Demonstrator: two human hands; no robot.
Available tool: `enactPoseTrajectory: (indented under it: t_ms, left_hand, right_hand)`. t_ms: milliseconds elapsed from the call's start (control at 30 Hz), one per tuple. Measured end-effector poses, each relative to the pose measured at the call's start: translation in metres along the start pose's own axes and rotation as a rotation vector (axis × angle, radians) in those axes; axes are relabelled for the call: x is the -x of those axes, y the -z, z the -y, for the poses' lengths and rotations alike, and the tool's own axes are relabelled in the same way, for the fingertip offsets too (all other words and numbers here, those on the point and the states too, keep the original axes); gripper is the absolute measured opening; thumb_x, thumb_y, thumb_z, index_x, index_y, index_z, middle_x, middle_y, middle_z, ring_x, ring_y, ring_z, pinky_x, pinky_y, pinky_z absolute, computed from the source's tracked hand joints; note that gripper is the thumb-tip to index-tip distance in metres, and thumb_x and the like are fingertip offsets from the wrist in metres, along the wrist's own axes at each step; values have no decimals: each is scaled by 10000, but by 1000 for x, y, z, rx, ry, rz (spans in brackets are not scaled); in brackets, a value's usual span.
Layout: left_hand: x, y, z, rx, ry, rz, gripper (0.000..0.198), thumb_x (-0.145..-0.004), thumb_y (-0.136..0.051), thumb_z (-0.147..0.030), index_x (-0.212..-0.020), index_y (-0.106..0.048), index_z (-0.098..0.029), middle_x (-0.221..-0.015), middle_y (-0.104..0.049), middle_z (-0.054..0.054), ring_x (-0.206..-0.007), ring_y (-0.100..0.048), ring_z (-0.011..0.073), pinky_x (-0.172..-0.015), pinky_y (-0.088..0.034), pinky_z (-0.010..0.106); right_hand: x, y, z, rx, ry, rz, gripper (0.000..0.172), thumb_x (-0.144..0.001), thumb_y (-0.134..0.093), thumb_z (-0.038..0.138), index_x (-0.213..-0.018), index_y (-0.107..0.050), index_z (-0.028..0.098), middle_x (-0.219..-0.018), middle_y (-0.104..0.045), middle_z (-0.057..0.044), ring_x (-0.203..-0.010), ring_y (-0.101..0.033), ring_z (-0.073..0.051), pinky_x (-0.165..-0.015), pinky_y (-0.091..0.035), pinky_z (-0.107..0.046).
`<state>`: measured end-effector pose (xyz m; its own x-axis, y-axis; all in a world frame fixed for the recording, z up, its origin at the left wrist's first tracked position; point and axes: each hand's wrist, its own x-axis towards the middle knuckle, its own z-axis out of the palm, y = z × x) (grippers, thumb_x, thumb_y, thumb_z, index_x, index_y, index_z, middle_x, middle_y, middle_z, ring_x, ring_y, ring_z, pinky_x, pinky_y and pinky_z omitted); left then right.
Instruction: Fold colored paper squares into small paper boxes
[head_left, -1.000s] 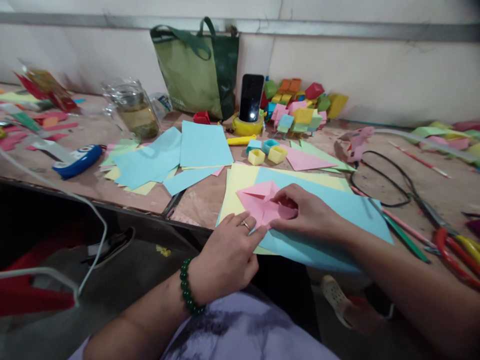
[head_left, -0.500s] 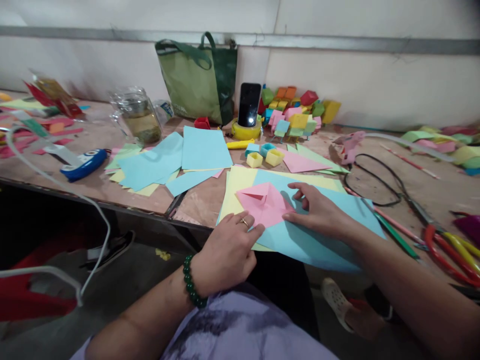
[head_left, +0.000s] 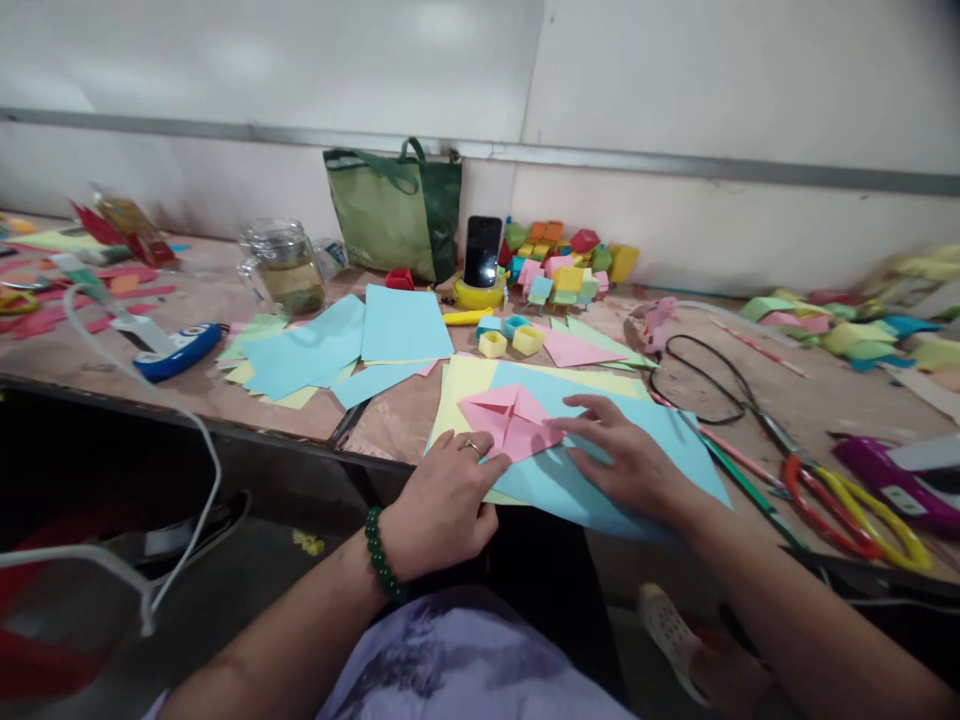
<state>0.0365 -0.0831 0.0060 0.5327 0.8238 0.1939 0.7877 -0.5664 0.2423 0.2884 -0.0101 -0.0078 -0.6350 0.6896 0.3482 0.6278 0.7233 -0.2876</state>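
A folded pink paper point(head_left: 517, 415) lies on a stack of blue and yellow sheets point(head_left: 652, 425) at the table's front edge. Its flaps meet in the middle, with a slit standing open on the left side. My left hand point(head_left: 450, 490), with a ring and a green bead bracelet, rests its fingers on the paper's lower left edge. At the paper's right corner is my right hand point(head_left: 619, 455), its fingers spread and the index fingertip touching or nearly touching it. Neither hand grips anything that I can see.
Blue sheets point(head_left: 405, 322) lie left of the stack. Behind stand small paper boxes point(head_left: 492, 345), a phone point(head_left: 482, 250), a glass jar point(head_left: 283, 270) and a green bag point(head_left: 390, 210). Scissors point(head_left: 832, 510), pencils and a pink glue gun point(head_left: 660, 322) are at the right.
The pink paper's right flap now lies flatter, showing a fold line down its middle. My right hand's fingers have spread and lifted slightly. The view has tilted up and shifted right.
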Motion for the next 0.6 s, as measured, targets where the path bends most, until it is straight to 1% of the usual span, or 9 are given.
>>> enactPoseTrajectory:
  t_ms: [67, 100, 167, 233, 300, 433, 600]
  left_hand:
    - [-2, -1, 1, 9, -29, -18, 400, -706, -539, -174, -1105, -569, -174, -1308, -524, 118, -1164, -482, 287, -995, -372, 449]
    - [-4, -1, 2, 17, -42, -16, 403, -696, -540, -173, -1099, -562, -177, -1298, -539, 107, -1173, -479, 283, -1019, -347, 456]
    - [-7, 0, 3, 32, -56, 7, 372, -685, -542, -176, -1056, -559, -188, -1168, -614, 81, -1107, -523, 261, -1035, -319, 459]
    - [-10, 1, 5, 37, -51, 27, 298, -676, -545, -183, -973, -561, -191, -1025, -645, 62, -1004, -563, 239, -1014, -332, 441]
    - [-11, 1, 7, 31, -46, 34, 234, -673, -547, -194, -907, -555, -190, -967, -643, 58, -955, -572, 233, -983, -351, 426]
    - [-10, 2, 8, 48, -40, 37, 241, -677, -542, -198, -917, -556, -198, -955, -639, 51, -943, -580, 232, -961, -358, 419]
    - [-7, 0, 8, 44, -32, 48, 284, -679, -545, -200, -963, -553, -205, -987, -645, 59, -960, -590, 246, -975, -340, 445]
  right_hand:
    - [-1, 2, 3, 166, 161, 31, 334, -866, -506, 127, -1130, -642, 281, -1290, -533, -94, -1026, -551, -245, -867, -490, -429]
    - [-3, 3, 3, 235, 224, 53, 333, -866, -503, 113, -1113, -657, 276, -1267, -561, -96, -1033, -537, -256, -870, -478, -435]
    - [-7, 5, 1, 318, 294, 79, 314, -870, -509, 110, -1090, -675, 260, -1190, -612, -100, -984, -533, -250, -837, -468, -414]
    - [-8, 6, -1, 348, 310, 94, 310, -874, -510, 110, -1089, -683, 250, -1098, -642, -96, -929, -527, -234, -794, -457, -378]
    - [-8, 7, -3, 361, 303, 94, 318, -872, -499, 97, -1084, -690, 235, -1017, -651, -93, -888, -517, -224, -763, -444, -356]
    - [-4, 6, 0, 408, 273, 89, 319, -875, -476, 82, -1064, -703, 202, -915, -648, -94, -822, -495, -216, -711, -422, -337]
    - [-1, 4, 3, 396, 234, 39, 294, -872, -518, 110, -1044, -722, 233, -871, -645, -83, -786, -497, -203, -681, -417, -321]
